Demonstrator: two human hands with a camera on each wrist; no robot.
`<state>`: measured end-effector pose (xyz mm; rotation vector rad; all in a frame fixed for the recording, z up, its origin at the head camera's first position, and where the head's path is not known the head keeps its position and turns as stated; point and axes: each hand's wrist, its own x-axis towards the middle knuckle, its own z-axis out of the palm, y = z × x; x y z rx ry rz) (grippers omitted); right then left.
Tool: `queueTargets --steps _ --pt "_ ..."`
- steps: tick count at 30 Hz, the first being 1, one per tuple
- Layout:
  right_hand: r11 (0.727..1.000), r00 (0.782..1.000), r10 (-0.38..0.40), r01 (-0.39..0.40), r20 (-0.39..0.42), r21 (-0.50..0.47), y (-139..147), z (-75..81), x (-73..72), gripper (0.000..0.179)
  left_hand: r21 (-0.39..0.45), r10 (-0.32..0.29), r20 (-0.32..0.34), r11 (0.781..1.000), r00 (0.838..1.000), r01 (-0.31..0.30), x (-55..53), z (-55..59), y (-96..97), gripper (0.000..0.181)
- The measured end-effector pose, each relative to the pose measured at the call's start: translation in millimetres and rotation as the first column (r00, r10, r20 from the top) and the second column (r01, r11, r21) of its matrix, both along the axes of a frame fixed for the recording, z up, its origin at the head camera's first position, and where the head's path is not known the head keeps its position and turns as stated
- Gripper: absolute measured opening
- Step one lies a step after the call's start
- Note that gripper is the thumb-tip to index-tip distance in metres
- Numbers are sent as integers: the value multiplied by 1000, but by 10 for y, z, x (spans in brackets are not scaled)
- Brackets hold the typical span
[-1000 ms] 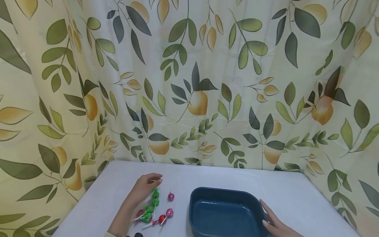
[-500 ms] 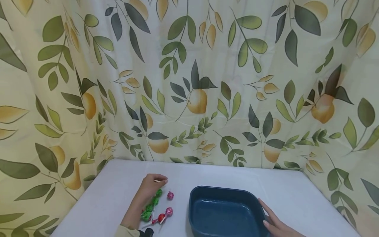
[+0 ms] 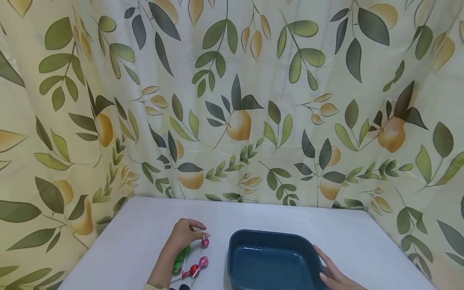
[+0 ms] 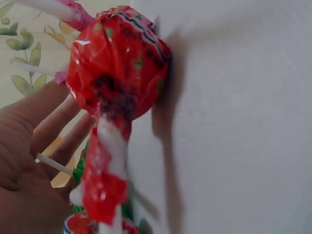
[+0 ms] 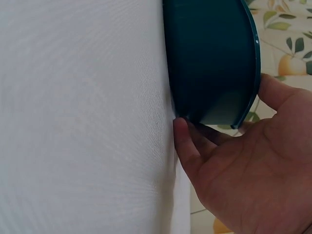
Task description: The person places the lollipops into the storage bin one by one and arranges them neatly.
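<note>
My left hand (image 3: 185,233) is low over the left of the table, thumb and fingertips right at the upright stick of a pink-wrapped lollipop (image 3: 205,243). Several green-wrapped lollipops (image 3: 181,257) lie under and beside the wrist, partly hidden. Another pink lollipop (image 3: 204,262) and a red-wrapped lollipop (image 3: 193,269) lie nearer me; the red lollipop (image 4: 117,63) looms large in the left wrist view, with the palm behind it. My right hand (image 3: 335,274) rests fairly straight fingers against the right side of a dark teal rectangular dish (image 3: 266,233), one fingertip at its rim, another at its base.
A white cloth covers the table (image 3: 282,217), and the dish stands on it right of the lollipops. A curtain (image 3: 232,100) printed with leaves and fruit hangs behind the table and along its sides.
My left hand has moved from above the green lollipops rightward and down to the single pink lollipop. The right hand stays at the dish; the view has shifted slightly.
</note>
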<state>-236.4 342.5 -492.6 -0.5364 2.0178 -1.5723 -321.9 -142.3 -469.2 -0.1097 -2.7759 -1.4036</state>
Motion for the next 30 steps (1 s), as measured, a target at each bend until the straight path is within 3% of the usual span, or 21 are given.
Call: queueTargets --steps 7,14,23,30 --pt "1000 999 -8 8 44 1 21 38 1 78 -68 -121 21 990 992 122 40 55 -46 19" --pt "1000 999 -14 13 33 10 -5 22 19 77 -56 -188 41 980 981 190 50 -13 -102 17" --pt "1000 998 -21 21 65 -2 -21 20 18 77 -35 -221 85 974 971 225 68 -42 -150 15" --pt "995 988 -96 93 120 35 -28 41 8 81 -49 -223 81 972 971 228 50 -44 -143 11"
